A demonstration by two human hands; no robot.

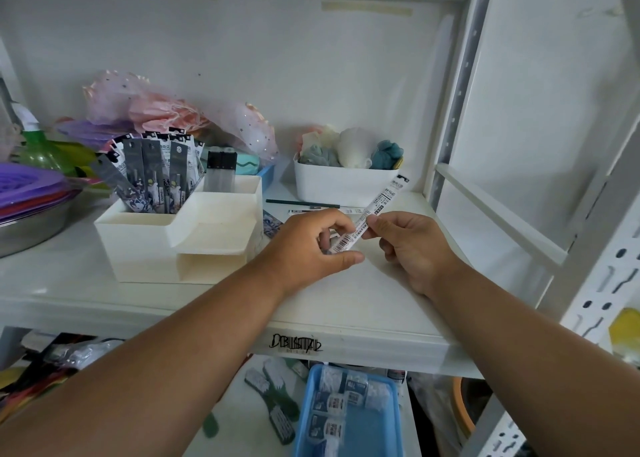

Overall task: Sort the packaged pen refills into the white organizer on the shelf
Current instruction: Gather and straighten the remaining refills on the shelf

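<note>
Two hands at frame centre: my left hand (311, 245) and right hand (412, 245) both pinch one refill packet (372, 216), probably steadying it before slotting it into the white organizer (145, 238), centre-left.

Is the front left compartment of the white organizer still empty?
No, the white organizer's front left compartment already holds a bunch of upright dark refill packs.

Bare shelf (398, 283) before the hands; organizer (180, 235) left, bin (343, 186) behind.
</note>
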